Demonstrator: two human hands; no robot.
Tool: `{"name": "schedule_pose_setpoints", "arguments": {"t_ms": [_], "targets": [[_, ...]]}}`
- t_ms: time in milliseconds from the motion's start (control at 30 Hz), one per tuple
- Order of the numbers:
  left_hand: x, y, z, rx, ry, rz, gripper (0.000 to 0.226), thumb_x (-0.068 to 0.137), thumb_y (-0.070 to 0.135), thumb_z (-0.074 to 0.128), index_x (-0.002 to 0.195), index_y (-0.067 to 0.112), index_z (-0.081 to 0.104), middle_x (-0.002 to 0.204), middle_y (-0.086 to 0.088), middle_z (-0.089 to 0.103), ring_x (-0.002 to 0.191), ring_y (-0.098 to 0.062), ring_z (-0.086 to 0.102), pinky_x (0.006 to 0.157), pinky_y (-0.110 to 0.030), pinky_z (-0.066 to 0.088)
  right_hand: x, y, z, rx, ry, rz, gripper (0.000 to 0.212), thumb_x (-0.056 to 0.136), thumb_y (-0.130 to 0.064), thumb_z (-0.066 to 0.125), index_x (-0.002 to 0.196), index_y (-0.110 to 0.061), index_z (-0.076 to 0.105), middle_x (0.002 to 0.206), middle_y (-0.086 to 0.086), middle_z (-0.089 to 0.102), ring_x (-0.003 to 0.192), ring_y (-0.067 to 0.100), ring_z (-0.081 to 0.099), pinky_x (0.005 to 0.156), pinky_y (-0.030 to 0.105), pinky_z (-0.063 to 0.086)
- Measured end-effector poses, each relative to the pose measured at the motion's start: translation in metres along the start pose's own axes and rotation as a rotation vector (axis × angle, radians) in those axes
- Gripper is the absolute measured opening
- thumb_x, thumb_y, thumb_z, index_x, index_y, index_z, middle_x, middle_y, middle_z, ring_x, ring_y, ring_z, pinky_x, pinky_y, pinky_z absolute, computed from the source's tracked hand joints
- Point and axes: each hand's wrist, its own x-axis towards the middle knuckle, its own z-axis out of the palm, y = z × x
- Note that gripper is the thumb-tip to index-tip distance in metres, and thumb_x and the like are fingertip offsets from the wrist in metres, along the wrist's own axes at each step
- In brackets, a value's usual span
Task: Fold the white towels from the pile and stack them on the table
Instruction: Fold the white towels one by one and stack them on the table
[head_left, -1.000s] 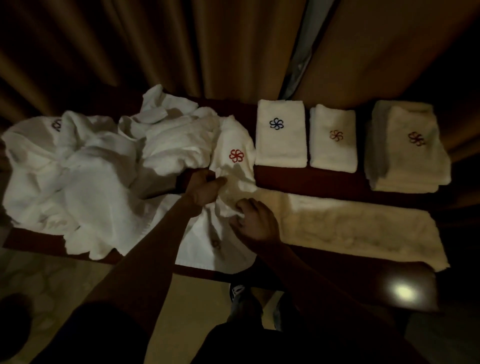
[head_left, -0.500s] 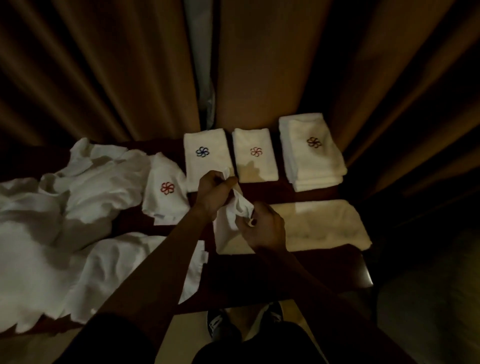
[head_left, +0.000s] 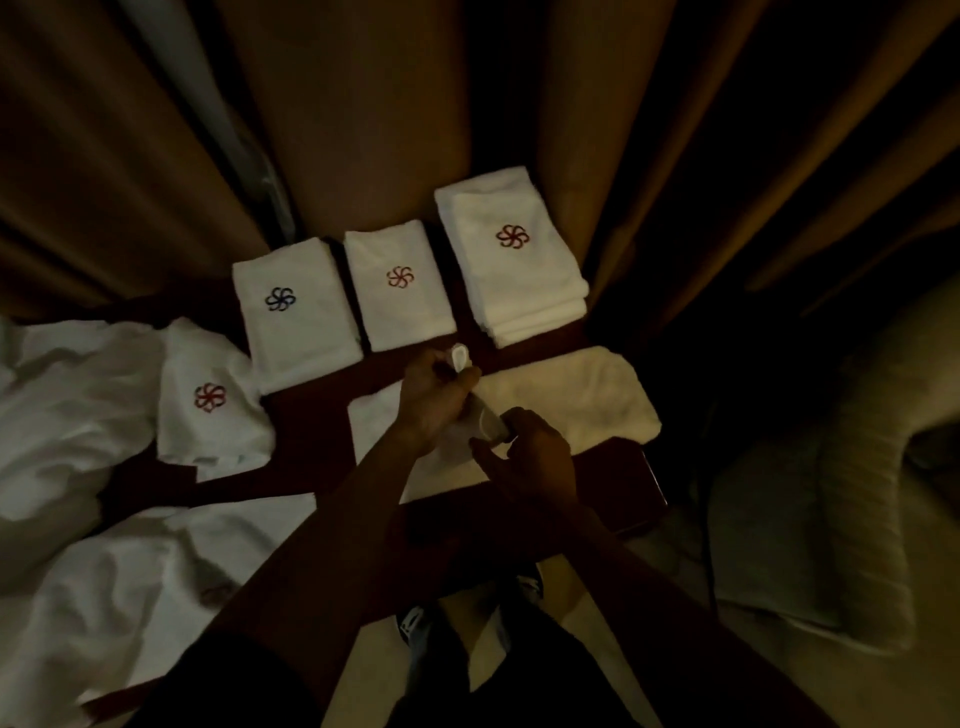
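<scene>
— How many are folded?
— Three lots at the back of the counter (head_left: 641, 499): one blue-flower towel (head_left: 298, 332), one orange-flower towel (head_left: 400, 306), one red-flower stack (head_left: 511, 270)
— And your two hands?
— My left hand (head_left: 434, 402) and right hand (head_left: 530, 460) both grip one towel (head_left: 571, 397), bunched between them, the rest flat on the counter. One loose pile (head_left: 78, 405) lies left

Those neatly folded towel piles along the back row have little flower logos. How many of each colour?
Blue flower logo: 1
Reddish flower logos: 2
Total: 3
</scene>
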Motion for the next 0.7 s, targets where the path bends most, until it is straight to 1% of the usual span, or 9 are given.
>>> {"name": "schedule_pose_setpoints", "arguments": {"t_ms": [100,200,300,400,467,500,567,600,700], "targets": [[0.009,-0.018,0.01,0.077,-0.024,-0.002,0.022,0.084,0.018,0.078,0.097,0.025,0.062,0.096,-0.007,0.071,0.091,-0.027,0.071,0.08,-0.051,0.06,-0.001,0.014,0.003,-0.011,-0.069,0.038,0.028,0.085,-0.039,0.075,0.081,-0.016,0.061,0.07,-0.015,0.046,0.057,0.002,0.039,0.053,0.012,0.025],[0.011,-0.03,0.015,0.22,-0.012,0.011,0.034,0.085,0.022,0.078,0.113,0.018,0.061,0.105,-0.008,0.07,0.098,-0.023,0.069,0.087,-0.045,0.058,-0.002,0.021,0.006,-0.008,-0.184,0.089,0.026,0.089,-0.035,0.072,0.078,-0.018,0.056,0.069,-0.012,0.049,0.054,-0.002,0.041,0.052,0.013,0.026],[0.011,-0.038,0.016,0.348,0.044,0.075,0.043,0.085,0.026,0.078,0.12,0.011,0.06,0.109,-0.008,0.07,0.101,-0.021,0.066,0.089,-0.04,0.056,-0.001,0.022,0.012,-0.016,-0.29,0.17,0.025,0.092,-0.037,0.068,0.079,-0.022,0.053,0.073,-0.007,0.057,0.059,0.002,0.05,0.052,0.017,0.035],[0.014,-0.044,0.011,0.387,0.041,0.057,0.045,0.084,0.032,0.078,0.121,0.015,0.059,0.109,-0.005,0.07,0.102,-0.02,0.066,0.09,-0.04,0.056,0.002,0.022,0.021,-0.028,-0.341,0.236,0.025,0.093,-0.039,0.066,0.085,-0.017,0.06,0.079,-0.001,0.064,0.067,0.013,0.06,0.058,0.028,0.05],[0.016,-0.047,0.008,0.432,0.017,0.064,0.043,0.085,0.039,0.076,0.119,0.018,0.06,0.106,-0.002,0.07,0.099,-0.018,0.067,0.087,-0.037,0.056,0.006,0.025,0.024,-0.057,-0.377,0.287,0.026,0.094,-0.042,0.064,0.088,-0.017,0.059,0.08,-0.004,0.062,0.068,0.013,0.06,0.058,0.03,0.051],[0.016,-0.048,0.005,0.463,0.013,0.084,0.04,0.086,0.041,0.074,0.116,0.018,0.06,0.102,0.001,0.07,0.095,-0.016,0.066,0.084,-0.034,0.055,0.008,0.027,0.024,-0.073,-0.386,0.311,0.027,0.094,-0.044,0.063,0.089,-0.018,0.057,0.08,-0.006,0.061,0.069,0.012,0.06,0.056,0.027,0.048],[0.014,-0.052,-0.001,0.552,0.017,0.161,0.035,0.088,0.042,0.071,0.111,0.018,0.06,0.094,0.004,0.065,0.089,-0.013,0.062,0.079,-0.03,0.05,0.011,0.032,0.022,-0.106,-0.382,0.341,0.031,0.093,-0.049,0.062,0.096,-0.019,0.057,0.086,-0.006,0.059,0.076,0.014,0.061,0.059,0.026,0.045],[0.014,-0.055,-0.005,0.616,0.025,0.238,0.033,0.088,0.04,0.07,0.109,0.017,0.06,0.096,0.004,0.063,0.09,-0.013,0.06,0.079,-0.03,0.048,0.012,0.033,0.021,-0.117,-0.373,0.353,0.035,0.092,-0.051,0.062,0.101,-0.017,0.057,0.089,-0.005,0.058,0.08,0.014,0.061,0.063,0.028,0.046],[0.011,-0.071,-0.019,0.835,0.121,0.454,0.032,0.083,0.031,0.069,0.11,0.014,0.062,0.112,-0.006,0.061,0.105,-0.026,0.058,0.082,-0.041,0.051,0.014,0.031,0.018,-0.111,-0.327,0.375,0.046,0.09,-0.057,0.062,0.11,-0.015,0.056,0.096,-0.004,0.057,0.084,0.015,0.057,0.07,0.031,0.046]]}}
